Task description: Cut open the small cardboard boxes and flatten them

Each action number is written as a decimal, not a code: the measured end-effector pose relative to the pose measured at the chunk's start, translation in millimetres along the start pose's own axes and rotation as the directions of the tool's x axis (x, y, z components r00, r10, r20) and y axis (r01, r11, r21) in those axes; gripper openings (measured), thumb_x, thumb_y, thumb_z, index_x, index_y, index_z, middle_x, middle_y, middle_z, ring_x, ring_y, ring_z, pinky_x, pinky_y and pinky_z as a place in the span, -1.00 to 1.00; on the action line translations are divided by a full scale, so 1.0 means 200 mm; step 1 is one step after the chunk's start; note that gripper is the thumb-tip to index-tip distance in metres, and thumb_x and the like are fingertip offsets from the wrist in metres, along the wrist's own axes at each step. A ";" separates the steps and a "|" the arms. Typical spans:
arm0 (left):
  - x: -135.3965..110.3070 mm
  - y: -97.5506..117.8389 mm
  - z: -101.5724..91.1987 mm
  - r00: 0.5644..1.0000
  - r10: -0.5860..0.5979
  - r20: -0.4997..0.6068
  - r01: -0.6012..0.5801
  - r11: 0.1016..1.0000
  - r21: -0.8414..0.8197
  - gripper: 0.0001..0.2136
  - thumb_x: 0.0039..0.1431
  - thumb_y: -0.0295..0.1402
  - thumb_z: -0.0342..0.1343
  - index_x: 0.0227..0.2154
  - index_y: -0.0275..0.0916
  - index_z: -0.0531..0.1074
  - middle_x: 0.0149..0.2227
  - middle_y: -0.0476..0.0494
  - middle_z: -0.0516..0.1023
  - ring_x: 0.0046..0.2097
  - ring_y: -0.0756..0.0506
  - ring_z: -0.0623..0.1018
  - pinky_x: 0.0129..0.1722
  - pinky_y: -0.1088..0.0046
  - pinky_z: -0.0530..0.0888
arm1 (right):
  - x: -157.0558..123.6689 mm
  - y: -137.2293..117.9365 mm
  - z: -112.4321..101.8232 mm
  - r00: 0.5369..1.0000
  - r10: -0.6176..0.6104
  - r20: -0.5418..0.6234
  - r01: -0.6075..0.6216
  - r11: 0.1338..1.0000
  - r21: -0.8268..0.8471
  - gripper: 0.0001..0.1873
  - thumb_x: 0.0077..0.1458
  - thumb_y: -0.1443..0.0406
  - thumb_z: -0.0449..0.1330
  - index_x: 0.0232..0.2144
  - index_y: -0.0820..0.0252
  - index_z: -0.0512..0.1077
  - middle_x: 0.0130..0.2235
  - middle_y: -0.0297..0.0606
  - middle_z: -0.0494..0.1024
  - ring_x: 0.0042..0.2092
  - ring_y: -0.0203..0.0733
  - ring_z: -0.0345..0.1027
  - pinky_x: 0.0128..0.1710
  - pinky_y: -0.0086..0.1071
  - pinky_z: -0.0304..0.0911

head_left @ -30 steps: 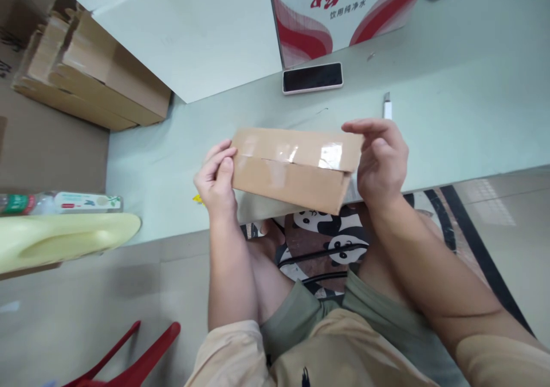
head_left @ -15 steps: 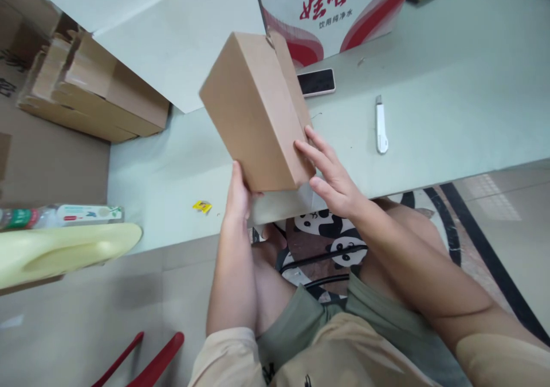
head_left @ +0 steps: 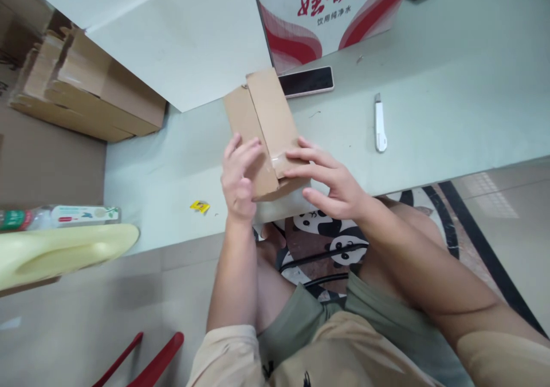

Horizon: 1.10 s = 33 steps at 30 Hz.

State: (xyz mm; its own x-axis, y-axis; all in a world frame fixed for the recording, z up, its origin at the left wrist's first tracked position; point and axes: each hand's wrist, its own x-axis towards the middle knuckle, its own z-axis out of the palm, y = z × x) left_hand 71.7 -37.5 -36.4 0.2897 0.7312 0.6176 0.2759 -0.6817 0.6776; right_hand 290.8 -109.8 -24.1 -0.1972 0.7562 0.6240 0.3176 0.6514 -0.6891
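Note:
A small brown cardboard box (head_left: pixel 270 115) is on the pale table right in front of me. Its flapped side faces up, with a seam down the middle and a bit of clear tape near the front end. Over the left flap lies my left hand (head_left: pixel 241 175), fingers loosely spread. My right hand (head_left: pixel 329 181) rests its outstretched fingertips on the box's right front corner by the tape. Neither hand wraps around the box. Beyond the box's far end is a dark-faced phone-like device (head_left: pixel 307 82). To the right lies a white box cutter (head_left: pixel 380 125) with its blade end pointing away.
A white carton with red lettering (head_left: pixel 330 20) stands at the back. Folded brown cartons (head_left: pixel 103 89) are stacked at left. A yellow wrapper (head_left: pixel 200 206) lies near the front edge. At far left are a bottle (head_left: pixel 17 219) and a pale yellow plastic piece (head_left: pixel 86 247).
The box has turned over and come down from a tilted, raised position, so its taped flaps now face up. My left hand has moved from its lower edge onto its top.

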 end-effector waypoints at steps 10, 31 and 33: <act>-0.03 0.01 0.04 0.989 0.125 -0.074 -0.121 0.991 0.057 -0.57 0.36 -0.05 -0.16 0.09 0.00 0.50 0.14 -0.05 0.51 0.34 -0.22 0.32 0.41 0.05 0.17 | -0.11 0.23 -0.36 0.615 0.661 -0.430 -0.726 0.260 -0.637 -0.52 0.12 0.16 0.13 0.05 0.22 0.49 0.16 0.13 0.40 0.19 0.30 0.24 0.16 0.21 0.15; -0.10 0.19 0.25 0.992 -0.040 -0.122 0.066 0.974 0.215 -0.35 0.30 0.21 -0.33 0.04 -0.13 0.43 0.17 -0.20 0.49 0.37 -0.32 0.29 0.43 -0.11 0.08 | -0.04 -0.13 -0.07 0.807 -0.048 -0.589 -0.087 0.976 -0.199 -0.77 0.12 0.04 0.27 -0.40 0.00 0.41 -0.59 -0.41 0.24 -0.57 -0.28 0.13 -0.54 -0.30 0.02; -0.11 0.19 0.23 0.992 -0.045 -0.122 0.068 0.979 0.190 -0.35 0.29 0.23 -0.32 0.04 -0.11 0.43 0.17 -0.19 0.48 0.38 -0.32 0.27 0.43 -0.13 0.07 | -0.05 -0.19 -0.05 0.858 -0.025 -0.513 -0.095 0.974 -0.206 -0.73 0.23 0.02 0.15 -0.43 -0.01 0.41 -0.60 -0.39 0.23 -0.58 -0.26 0.13 -0.57 -0.30 -0.01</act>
State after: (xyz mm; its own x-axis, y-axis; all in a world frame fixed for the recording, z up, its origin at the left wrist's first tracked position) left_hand 118.8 -80.3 -42.4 0.1631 0.7587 0.6306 0.4640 -0.6231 0.6297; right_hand 289.6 -141.4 -0.7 0.2991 0.6006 0.7415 0.5189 0.5498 -0.6546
